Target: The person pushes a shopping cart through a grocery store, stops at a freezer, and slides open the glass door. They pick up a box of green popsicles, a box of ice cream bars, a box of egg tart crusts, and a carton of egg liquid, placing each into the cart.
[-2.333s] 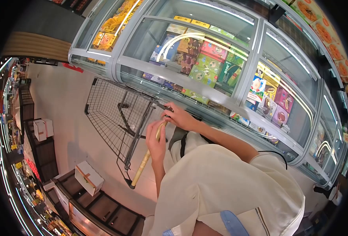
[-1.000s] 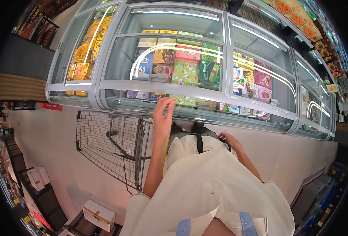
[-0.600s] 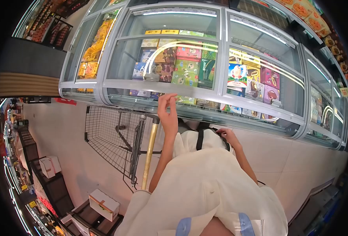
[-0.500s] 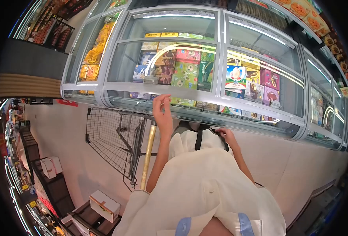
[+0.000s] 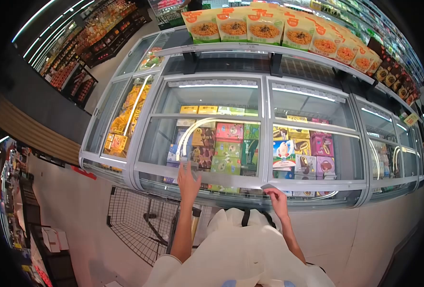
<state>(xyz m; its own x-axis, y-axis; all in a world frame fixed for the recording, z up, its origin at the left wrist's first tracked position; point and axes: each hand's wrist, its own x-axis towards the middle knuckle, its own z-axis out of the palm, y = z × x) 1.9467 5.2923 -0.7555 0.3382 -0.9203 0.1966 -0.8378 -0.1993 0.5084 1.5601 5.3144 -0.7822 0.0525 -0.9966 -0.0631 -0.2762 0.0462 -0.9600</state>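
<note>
My left hand (image 5: pixel 189 184) is raised at the front edge of the chest freezer (image 5: pixel 312 185), its fingers apart at the lid's clear handle; whether they touch it is hard to tell. To the right, my right hand (image 5: pixel 276 198) pinches a small, dark, flat object (image 5: pixel 268 187) in front of the freezer's front rail. Under the sliding glass lie green boxes (image 5: pixel 226 165), a pink box (image 5: pixel 229 131), brown boxes (image 5: pixel 204 137) and a white and blue box (image 5: pixel 284 153).
A wire shopping cart (image 5: pixel 138 217) stands at the lower left, beside my left forearm. Noodle packets (image 5: pixel 264 29) line a shelf above the freezer. Yellow packages (image 5: pixel 134 112) fill the left end compartment. White boxes (image 5: pixel 54 238) sit on a dark rack at the far left.
The view has tilted up, showing the shelf of packets. My right hand has moved from the waist up to the freezer's front, with the dark object now visible. My left hand's fingers have spread.
</note>
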